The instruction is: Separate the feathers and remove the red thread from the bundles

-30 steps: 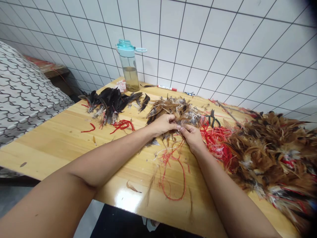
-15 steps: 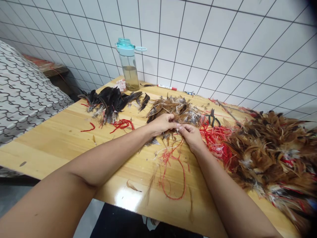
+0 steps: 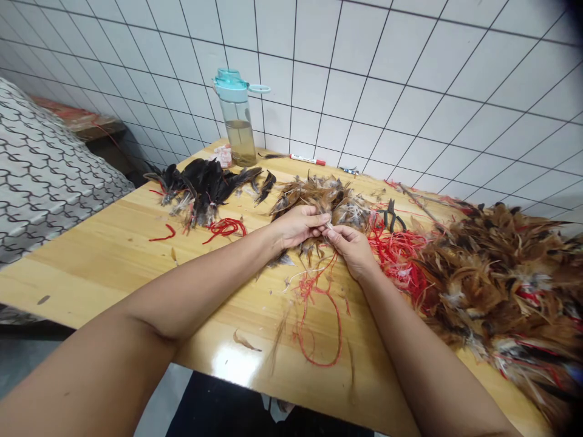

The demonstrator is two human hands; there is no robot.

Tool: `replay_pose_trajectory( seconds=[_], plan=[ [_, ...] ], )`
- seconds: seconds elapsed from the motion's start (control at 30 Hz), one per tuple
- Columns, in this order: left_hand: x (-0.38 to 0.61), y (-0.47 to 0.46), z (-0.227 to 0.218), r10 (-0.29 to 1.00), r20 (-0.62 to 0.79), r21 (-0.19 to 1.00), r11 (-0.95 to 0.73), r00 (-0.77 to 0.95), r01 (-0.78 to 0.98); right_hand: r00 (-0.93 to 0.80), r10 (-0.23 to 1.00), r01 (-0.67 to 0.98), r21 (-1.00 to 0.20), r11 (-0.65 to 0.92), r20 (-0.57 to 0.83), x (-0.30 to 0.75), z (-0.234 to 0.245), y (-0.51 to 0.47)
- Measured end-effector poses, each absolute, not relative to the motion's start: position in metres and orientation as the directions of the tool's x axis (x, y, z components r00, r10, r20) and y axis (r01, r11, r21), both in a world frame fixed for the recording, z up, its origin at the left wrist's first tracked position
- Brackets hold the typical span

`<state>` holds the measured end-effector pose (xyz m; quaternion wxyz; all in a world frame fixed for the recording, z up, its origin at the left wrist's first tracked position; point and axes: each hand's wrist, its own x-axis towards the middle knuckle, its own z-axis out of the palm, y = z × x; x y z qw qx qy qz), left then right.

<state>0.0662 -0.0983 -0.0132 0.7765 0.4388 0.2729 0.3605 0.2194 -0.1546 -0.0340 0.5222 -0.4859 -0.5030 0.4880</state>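
My left hand [image 3: 301,226] and my right hand [image 3: 351,246] meet fingertip to fingertip over the middle of the table. Both are closed in a pinch on a small whitish feather [image 3: 328,225], mostly covered by the fingers. Just behind them lies a pile of brown and grey feathers [image 3: 319,193]. Beneath my right hand, a looped strand of red string [image 3: 340,331] trails toward the front edge. Close to my right wrist is a tangle of red string [image 3: 398,258].
Black feather bundles [image 3: 204,185] and short red cords [image 3: 226,228] lie at left. A water bottle [image 3: 241,130] and a red-and-white marker [image 3: 307,160] stand and lie near the tiled wall. Dark-handled snips [image 3: 390,218] rest behind the string. A large brown feather heap [image 3: 510,273] covers the right side.
My left thumb and fingers have shifted slightly up and turned, showing more of the whitish feather between the fingertips. My right hand has barely moved.
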Motion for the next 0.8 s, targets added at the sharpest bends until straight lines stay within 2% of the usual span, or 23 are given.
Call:
replay_pose_trajectory(
  seconds=[0.47, 0.63, 0.8],
  plan=[
    [0.0668, -0.1033, -0.0102, 0.763, -0.132, 0.883, 0.381, 0.633, -0.275, 0.018, 0.995, -0.011, -0.996, 0.094, 0.094, 0.2206, -0.0370, -0.1531],
    [0.0681, -0.1026, -0.0159, 0.769, -0.092, 0.884, 0.356, 0.633, -0.304, -0.046, 0.992, 0.034, -0.992, 0.119, 0.117, 0.2194, -0.0382, -0.1536],
    [0.0685, -0.1022, -0.0178, 0.756, -0.084, 0.888, 0.353, 0.649, -0.296, -0.052, 0.988, 0.002, -0.990, 0.144, 0.144, 0.2178, -0.0371, -0.1545]
  ],
)
